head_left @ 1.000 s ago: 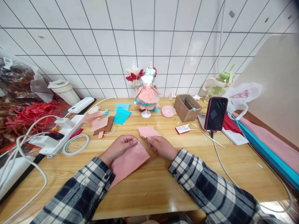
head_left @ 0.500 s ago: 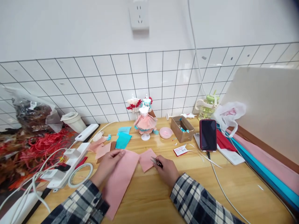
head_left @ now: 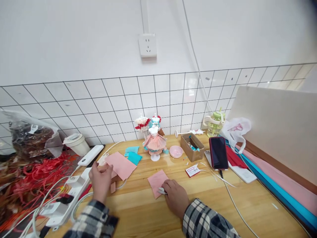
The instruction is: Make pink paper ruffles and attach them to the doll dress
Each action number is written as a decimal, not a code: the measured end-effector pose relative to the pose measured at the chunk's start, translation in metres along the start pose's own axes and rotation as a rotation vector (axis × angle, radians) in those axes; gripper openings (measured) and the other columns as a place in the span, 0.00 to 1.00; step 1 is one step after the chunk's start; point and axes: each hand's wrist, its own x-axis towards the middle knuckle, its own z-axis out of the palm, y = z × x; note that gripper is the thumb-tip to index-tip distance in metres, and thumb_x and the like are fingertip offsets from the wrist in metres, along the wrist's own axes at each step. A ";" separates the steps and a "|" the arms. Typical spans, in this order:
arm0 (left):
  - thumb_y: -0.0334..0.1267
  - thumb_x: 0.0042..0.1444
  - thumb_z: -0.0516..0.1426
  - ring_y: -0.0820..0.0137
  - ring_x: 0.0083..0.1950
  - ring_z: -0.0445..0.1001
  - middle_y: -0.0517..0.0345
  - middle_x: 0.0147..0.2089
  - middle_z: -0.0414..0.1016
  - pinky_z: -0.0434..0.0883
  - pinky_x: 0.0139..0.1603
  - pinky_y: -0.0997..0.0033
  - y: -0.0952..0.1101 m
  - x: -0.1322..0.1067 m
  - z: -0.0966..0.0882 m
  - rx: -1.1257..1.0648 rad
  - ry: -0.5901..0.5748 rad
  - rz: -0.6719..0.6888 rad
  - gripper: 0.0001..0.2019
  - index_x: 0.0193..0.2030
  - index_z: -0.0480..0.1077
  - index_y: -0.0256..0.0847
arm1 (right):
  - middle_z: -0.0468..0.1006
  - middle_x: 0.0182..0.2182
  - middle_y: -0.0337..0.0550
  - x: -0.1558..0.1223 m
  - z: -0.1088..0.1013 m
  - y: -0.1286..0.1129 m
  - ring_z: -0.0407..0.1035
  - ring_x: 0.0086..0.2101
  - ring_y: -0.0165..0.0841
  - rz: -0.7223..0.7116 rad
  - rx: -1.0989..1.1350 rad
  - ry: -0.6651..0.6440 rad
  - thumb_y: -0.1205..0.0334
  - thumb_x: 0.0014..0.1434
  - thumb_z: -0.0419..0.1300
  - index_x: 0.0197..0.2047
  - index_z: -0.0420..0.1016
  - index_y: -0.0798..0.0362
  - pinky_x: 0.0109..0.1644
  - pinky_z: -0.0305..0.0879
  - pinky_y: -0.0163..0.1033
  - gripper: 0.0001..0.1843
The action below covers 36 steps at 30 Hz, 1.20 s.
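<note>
At the left, the fingers of my left hand are closed at the near-left edge of a large pink crepe paper sheet, which covers part of a pile of scraps; the fingertips are partly hidden. My right hand rests on the table, closed around small scissors. The handles are hidden in the palm, and the short metal tips point left over the lower right part of a small pink paper piece. This piece lies flat on the table.
Dress forms in paper skirts stand near the wall. Beside them are a pink bowl, a cardboard box, a phone and a small red-white packet. A power strip with cables lies left, near blue paper.
My left hand has carried the large pink sheet left and away onto the scraps. My right hand, holding the scissors, is lower in view. The camera has tilted up.
</note>
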 end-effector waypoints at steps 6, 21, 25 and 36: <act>0.41 0.61 0.52 0.60 0.50 0.72 0.51 0.46 0.76 0.69 0.54 0.55 -0.056 -0.095 0.011 0.272 -0.674 0.633 0.12 0.46 0.74 0.45 | 0.77 0.46 0.38 -0.003 -0.007 0.002 0.66 0.43 0.34 -0.254 0.064 -0.157 0.71 0.55 0.54 0.45 0.73 0.48 0.50 0.61 0.37 0.16; 0.39 0.52 0.62 0.61 0.47 0.71 0.54 0.43 0.75 0.66 0.48 0.59 -0.044 -0.109 0.014 0.452 -0.864 0.755 0.05 0.35 0.73 0.43 | 0.80 0.37 0.49 0.021 0.007 -0.058 0.73 0.37 0.40 0.336 0.009 -0.086 0.49 0.60 0.54 0.39 0.76 0.52 0.37 0.59 0.39 0.17; 0.39 0.48 0.65 0.60 0.46 0.71 0.54 0.43 0.74 0.66 0.48 0.59 -0.043 -0.109 0.013 0.451 -0.868 0.753 0.08 0.34 0.72 0.43 | 0.78 0.34 0.46 0.023 0.007 -0.044 0.70 0.36 0.37 0.297 0.233 -0.061 0.61 0.55 0.56 0.34 0.75 0.53 0.38 0.57 0.37 0.07; 0.28 0.56 0.51 0.61 0.48 0.69 0.51 0.44 0.72 0.66 0.51 0.57 -0.042 -0.110 0.015 0.371 -0.743 0.805 0.11 0.42 0.71 0.42 | 0.69 0.25 0.35 -0.010 -0.035 0.042 0.63 0.28 0.29 0.387 0.564 -0.120 0.71 0.43 0.54 0.32 0.69 0.54 0.32 0.55 0.32 0.11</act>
